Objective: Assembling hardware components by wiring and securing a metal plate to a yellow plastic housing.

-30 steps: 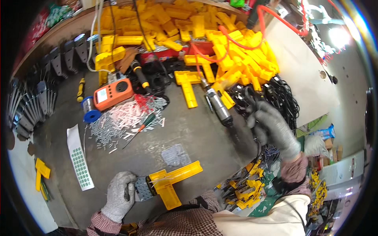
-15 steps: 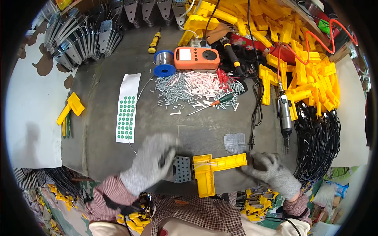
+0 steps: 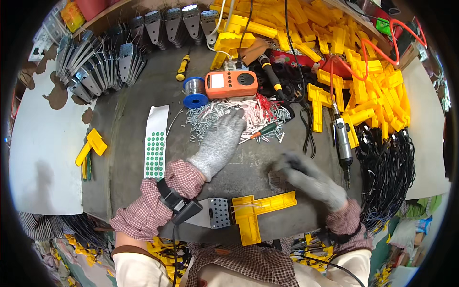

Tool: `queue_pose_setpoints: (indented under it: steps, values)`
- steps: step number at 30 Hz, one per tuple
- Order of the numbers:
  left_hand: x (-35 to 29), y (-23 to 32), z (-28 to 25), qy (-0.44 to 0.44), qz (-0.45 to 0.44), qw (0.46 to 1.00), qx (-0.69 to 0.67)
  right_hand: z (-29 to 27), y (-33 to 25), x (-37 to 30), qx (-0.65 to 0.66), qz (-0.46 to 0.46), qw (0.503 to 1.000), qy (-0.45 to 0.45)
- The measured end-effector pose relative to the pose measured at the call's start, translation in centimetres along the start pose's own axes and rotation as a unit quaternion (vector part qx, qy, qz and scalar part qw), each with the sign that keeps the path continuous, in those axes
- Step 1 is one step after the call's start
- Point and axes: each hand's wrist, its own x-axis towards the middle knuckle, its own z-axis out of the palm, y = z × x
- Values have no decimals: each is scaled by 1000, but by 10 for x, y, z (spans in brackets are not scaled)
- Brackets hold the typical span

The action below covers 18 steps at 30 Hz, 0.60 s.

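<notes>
Both grips are impossible to tell: left hand (image 3: 221, 143) on the screw pile (image 3: 204, 116), blurred right hand (image 3: 313, 179) near a clear plastic piece (image 3: 276, 182); a yellow housing (image 3: 247, 221) sits at the bench's (image 3: 128, 131) near edge.

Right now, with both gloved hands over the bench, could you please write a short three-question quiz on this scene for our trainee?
1. Where is the left hand?
A) At the bundle of black cables
B) At the pile of small screws and pink pieces
C) At the row of metal brackets

2. True or false: the wire spool is to the left of the orange meter.

3. Fill in the colour: the perforated metal plate lies next to a T-shaped part that is ____.

Key: 1 B; 2 true; 3 yellow.
</notes>
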Motion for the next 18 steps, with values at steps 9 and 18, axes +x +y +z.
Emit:
queue_pose_setpoints:
  steps: [9, 18]
  values:
    - [2, 11, -51, 25, 17, 999, -44, 24, 61, 56, 245, -3, 969, 24]
    - [-44, 45, -60, -78, -213, 770, -596, 41, 47, 43, -105, -19, 994, 37]
